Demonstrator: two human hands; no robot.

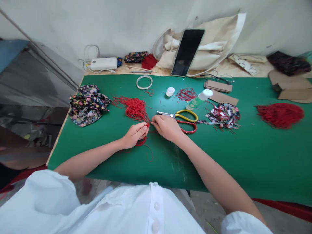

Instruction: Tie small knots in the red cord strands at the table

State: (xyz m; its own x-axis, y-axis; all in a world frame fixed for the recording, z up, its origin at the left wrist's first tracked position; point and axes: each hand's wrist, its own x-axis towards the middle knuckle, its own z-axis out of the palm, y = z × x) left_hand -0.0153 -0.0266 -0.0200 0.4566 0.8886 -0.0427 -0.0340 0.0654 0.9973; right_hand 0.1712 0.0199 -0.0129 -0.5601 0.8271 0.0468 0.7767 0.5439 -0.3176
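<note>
Over the bench [175, 162], the left hand [134, 134] has its fingers closed around red strands [135, 109], piled just beyond; the right hand [168, 127] pinches trailing ones. Scissors [173, 115] crowd the right hand; farther off are a bottle [195, 103], white cap [170, 92], ring [144, 88] and propped phone [188, 52].

We bring our left forearm [94, 157] in from the lower left, bare and slanting upward, its wrist [121, 143] nearly straight. Our left hand [136, 134] is curled, thumb side up, with the fingers [143, 130] folded inward. We angle our bare right forearm [214, 170] in from the lower right; the right hand [168, 128] shows its back, thumb and forefinger pinched together, close beside the left but apart from it.
</note>
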